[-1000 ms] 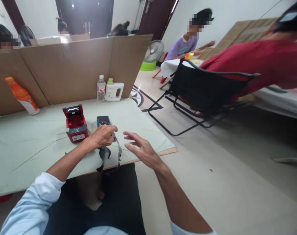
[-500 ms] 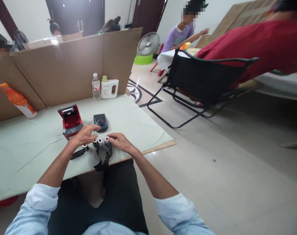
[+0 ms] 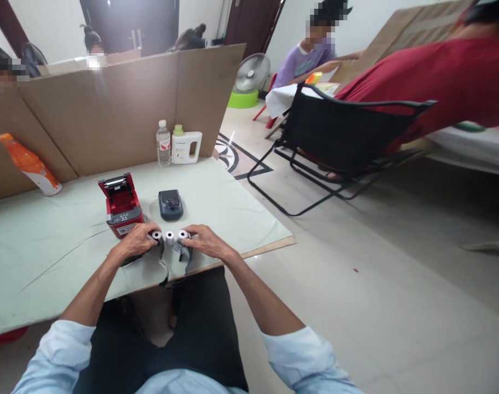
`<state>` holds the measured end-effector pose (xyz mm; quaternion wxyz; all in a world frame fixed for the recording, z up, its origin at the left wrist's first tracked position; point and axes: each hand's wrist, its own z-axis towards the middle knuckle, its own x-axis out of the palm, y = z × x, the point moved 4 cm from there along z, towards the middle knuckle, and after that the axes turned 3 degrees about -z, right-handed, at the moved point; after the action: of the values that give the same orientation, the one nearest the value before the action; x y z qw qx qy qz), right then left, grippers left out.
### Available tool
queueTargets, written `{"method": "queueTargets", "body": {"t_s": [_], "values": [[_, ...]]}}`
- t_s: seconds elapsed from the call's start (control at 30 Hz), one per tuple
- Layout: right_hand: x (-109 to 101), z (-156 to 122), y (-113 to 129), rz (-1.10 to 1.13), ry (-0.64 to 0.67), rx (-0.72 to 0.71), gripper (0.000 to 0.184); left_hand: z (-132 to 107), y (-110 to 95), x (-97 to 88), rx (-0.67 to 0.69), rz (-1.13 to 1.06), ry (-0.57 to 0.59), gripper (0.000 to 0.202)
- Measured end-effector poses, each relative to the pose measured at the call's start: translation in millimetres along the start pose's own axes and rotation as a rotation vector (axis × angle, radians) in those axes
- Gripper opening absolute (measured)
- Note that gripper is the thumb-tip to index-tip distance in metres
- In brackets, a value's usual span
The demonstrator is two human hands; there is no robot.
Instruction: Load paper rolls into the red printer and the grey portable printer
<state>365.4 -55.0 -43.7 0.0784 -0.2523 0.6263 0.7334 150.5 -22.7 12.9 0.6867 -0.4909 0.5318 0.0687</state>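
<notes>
My left hand [image 3: 139, 241] pinches a small white paper roll [image 3: 156, 235] with a dark loose tail. Another white roll [image 3: 183, 235] is gripped by my right hand [image 3: 204, 239], its dark strip hanging toward the table edge. Between the two, a third paper roll [image 3: 170, 237] stands on end, touched by neither hand. Just behind my left hand sits a red receipt printer [image 3: 124, 210] with its lid raised. A dark handheld printer [image 3: 171, 204] lies flat beyond the rolls. Part of something black shows beneath my left hand, mostly hidden.
On the pale tabletop [image 3: 68, 230], an orange bottle [image 3: 29, 164] leans against a cardboard screen [image 3: 118, 109]. A clear water bottle [image 3: 163, 144] and a white jug [image 3: 186, 145] stand at the back. A black folding chair [image 3: 339, 137] and other people are to the right.
My left hand has come down from above the rolls and closed on the leftmost one, which now stands apart from the middle roll. The right roll has also shifted slightly right.
</notes>
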Motion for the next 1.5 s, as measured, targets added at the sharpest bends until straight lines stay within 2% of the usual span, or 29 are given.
{"method": "queueTargets", "body": {"t_s": [0.13,0.37,0.57,0.67,0.83,1.13,1.33,1.43,1.5], "values": [[8,3,6,-0.038,-0.001,-0.006,0.020,-10,-1,-0.8,0.014,-0.011,0.011,0.034],[28,17,14,-0.051,-0.040,-0.020,0.015,-23,8,2.4,-0.017,0.059,-0.070,0.035],[48,34,23,-0.047,0.000,-0.035,0.010,-37,20,-0.4,-0.070,0.182,-0.148,0.036],[54,37,26,-0.058,0.019,-0.046,0.011,-42,28,-1.9,-0.092,0.175,-0.171,0.042],[52,33,25,-0.037,0.037,-0.055,0.022,-45,37,-12.2,-0.129,0.004,-0.140,0.059],[46,33,14,-0.024,0.020,-0.007,0.051,-48,38,-25.0,-0.116,-0.143,-0.158,0.057],[44,31,15,-0.034,-0.006,-0.001,0.051,-53,46,-23.4,-0.207,-0.146,-0.139,0.060],[43,30,17,-0.030,-0.005,-0.028,0.049,-61,54,-27.8,-0.235,-0.212,-0.189,0.051],[42,29,17,-0.024,-0.010,-0.038,0.047,-69,58,-34.7,-0.243,-0.330,-0.244,0.044]]}}
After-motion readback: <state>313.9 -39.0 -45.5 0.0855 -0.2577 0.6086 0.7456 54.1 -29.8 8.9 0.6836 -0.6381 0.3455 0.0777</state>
